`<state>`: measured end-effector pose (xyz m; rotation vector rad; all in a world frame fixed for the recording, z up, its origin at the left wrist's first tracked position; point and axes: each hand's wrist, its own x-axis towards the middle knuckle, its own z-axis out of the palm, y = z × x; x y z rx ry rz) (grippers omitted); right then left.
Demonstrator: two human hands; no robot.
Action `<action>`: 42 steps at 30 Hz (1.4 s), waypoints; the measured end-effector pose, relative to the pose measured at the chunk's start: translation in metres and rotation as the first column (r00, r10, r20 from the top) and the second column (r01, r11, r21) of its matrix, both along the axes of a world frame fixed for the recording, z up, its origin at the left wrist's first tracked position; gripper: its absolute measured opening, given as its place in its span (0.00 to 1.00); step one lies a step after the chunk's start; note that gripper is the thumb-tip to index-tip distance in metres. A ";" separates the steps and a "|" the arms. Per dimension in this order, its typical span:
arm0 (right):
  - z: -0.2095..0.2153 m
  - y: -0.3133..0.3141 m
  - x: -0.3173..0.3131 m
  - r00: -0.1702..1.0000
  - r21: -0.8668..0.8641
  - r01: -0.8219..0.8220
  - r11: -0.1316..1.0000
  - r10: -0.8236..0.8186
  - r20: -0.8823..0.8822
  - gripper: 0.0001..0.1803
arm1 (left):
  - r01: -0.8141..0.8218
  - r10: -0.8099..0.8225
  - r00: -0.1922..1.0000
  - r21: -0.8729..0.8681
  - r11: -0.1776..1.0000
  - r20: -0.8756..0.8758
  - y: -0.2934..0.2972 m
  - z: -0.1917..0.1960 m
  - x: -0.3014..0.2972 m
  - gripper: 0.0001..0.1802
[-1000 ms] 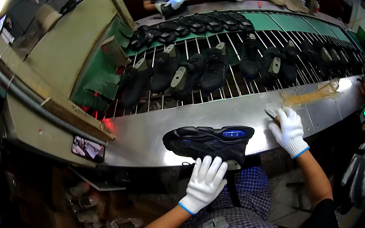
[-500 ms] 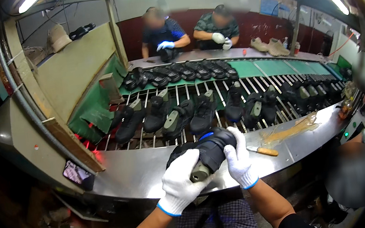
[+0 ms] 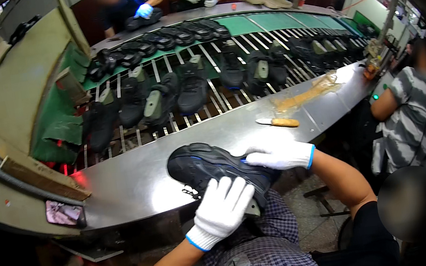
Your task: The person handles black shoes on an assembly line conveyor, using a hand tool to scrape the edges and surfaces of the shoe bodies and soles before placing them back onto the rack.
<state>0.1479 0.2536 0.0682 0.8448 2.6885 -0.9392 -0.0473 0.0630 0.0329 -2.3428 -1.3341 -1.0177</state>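
Note:
A black shoe (image 3: 195, 164) with a thick ridged sole and blue edging is held at the near side of the metal counter, lying on its side with its toe to the left. A grey-green last (image 3: 252, 208) shows at its opening. My left hand (image 3: 222, 209), in a white knit glove, lays its fingers over the shoe's upper, gripping it near the opening. My right hand (image 3: 282, 155), gloved the same way, holds the heel end along the sole; its thumb side is partly hidden. A wooden-handled knife (image 3: 285, 122) lies on the counter beyond my right hand.
The metal counter (image 3: 119, 189) curves before me. Behind it, a roller conveyor (image 3: 222, 97) carries several black shoes on lasts. More black shoes (image 3: 159, 39) rest on the green belt (image 3: 253, 24). Two co-workers stand opposite, another person (image 3: 406, 104) at right. A phone (image 3: 65, 212) sits at left.
The shoe has turned from toe-away to toe-left, its sole now facing away from me. My right hand has shifted to the heel, and my left hand's fingers now lie over the upper.

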 end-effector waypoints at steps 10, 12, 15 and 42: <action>0.010 -0.048 -0.064 1.000 0.015 -0.022 1.000 0.022 0.015 0.26 | 0.004 -0.003 1.000 -0.065 0.998 0.007 -0.025 -0.021 -0.013 0.23; -0.024 -0.025 -0.061 0.978 0.024 -0.151 0.988 0.153 -0.142 0.32 | -0.009 0.008 1.000 -0.086 0.996 -0.014 -0.024 -0.014 -0.012 0.25; -0.050 -0.007 -0.042 0.968 -0.458 -0.158 0.875 0.046 -0.247 0.34 | 0.065 -0.059 0.997 -0.148 0.987 0.039 -0.027 0.020 -0.035 0.38; 0.012 0.365 -0.127 0.928 0.632 0.345 0.694 -0.152 -0.339 0.33 | -0.618 0.586 0.786 -0.280 0.734 -0.199 0.341 0.010 -0.346 0.33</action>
